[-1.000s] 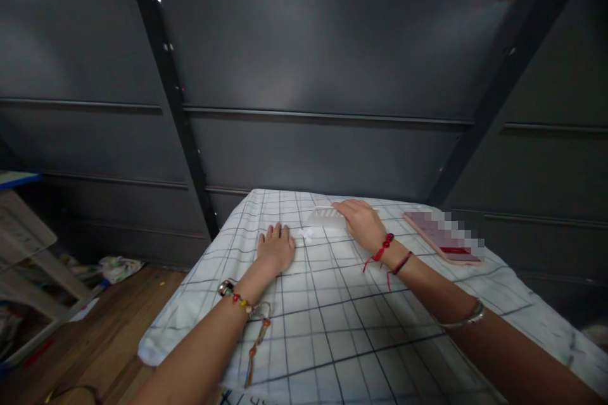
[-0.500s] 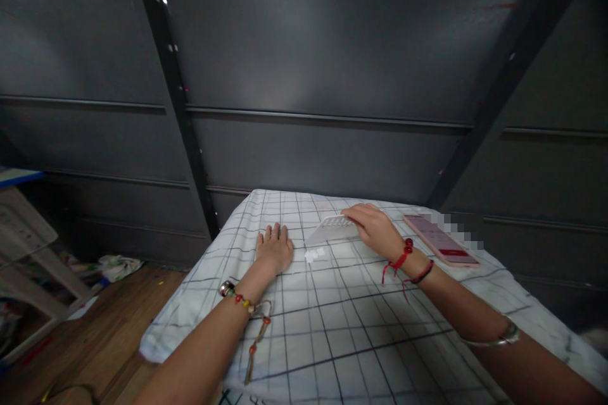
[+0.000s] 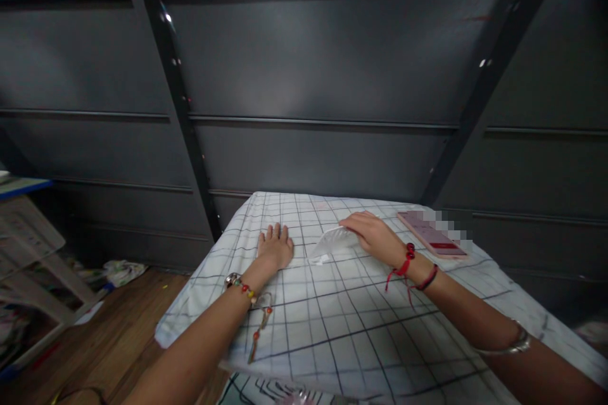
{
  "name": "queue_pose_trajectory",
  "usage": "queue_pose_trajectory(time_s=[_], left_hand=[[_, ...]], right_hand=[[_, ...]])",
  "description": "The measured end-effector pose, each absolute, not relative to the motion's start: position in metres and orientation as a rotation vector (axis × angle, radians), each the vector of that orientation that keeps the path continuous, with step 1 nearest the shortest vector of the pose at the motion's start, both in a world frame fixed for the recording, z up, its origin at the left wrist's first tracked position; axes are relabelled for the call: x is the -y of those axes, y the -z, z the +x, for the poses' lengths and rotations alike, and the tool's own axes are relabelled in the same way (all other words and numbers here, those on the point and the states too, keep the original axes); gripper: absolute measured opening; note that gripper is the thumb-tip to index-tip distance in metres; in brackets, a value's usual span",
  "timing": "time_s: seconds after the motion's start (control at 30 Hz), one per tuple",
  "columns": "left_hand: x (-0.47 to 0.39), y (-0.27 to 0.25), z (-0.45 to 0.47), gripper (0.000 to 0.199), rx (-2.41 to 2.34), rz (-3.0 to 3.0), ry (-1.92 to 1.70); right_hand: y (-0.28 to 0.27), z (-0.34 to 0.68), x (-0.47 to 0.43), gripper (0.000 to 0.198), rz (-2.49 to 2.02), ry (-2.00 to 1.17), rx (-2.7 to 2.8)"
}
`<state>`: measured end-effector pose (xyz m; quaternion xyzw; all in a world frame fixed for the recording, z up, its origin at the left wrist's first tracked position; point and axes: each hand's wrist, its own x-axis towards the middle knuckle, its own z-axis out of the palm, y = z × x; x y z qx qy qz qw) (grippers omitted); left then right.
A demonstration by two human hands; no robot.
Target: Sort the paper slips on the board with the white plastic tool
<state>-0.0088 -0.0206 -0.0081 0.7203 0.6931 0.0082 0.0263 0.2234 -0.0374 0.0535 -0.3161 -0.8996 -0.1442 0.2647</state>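
My left hand [image 3: 277,249] lies flat on the checked white cloth [image 3: 304,304], fingers spread, holding nothing. In my right hand [image 3: 377,237] is a thin white slotted piece [image 3: 334,241], gripped at its upper right edge between thumb and fingers. It leans over, its lower left edge down at the cloth. Small white scraps [image 3: 322,259] show right by that lower edge, partly covered by it. What the slotted piece is, I cannot make out. A pink-edged phone [image 3: 434,235] rests on the cloth to the right of my right hand.
Dark metal panels [image 3: 323,57] rise behind the cloth-covered table. A plastic stand with a blue-edged top [image 3: 26,186] is at the left. Crumpled cloth [image 3: 124,272] lies on the wooden floor [image 3: 142,310]. Patterned fabric [image 3: 256,389] shows at the near edge.
My right hand has tipped the white slotted piece lower and nearer, over the white scraps, which now show less. My left hand stays flat in place. The view has shifted slightly.
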Motion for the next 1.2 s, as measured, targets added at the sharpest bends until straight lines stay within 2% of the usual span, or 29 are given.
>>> queue_pose_trajectory(time_s=[0.57,1.2], left_hand=[[0.028,0.01,-0.015,0.048,-2.113,2.331,-0.114],[0.034,0.008,-0.025,0.047,-2.115,2.291,-0.087]], right_hand=[[-0.052,0.217,-0.007,0.04,-1.38,0.602,2.237],[-0.059,0.197,0.03,0.039,-1.271,0.54,2.383]])
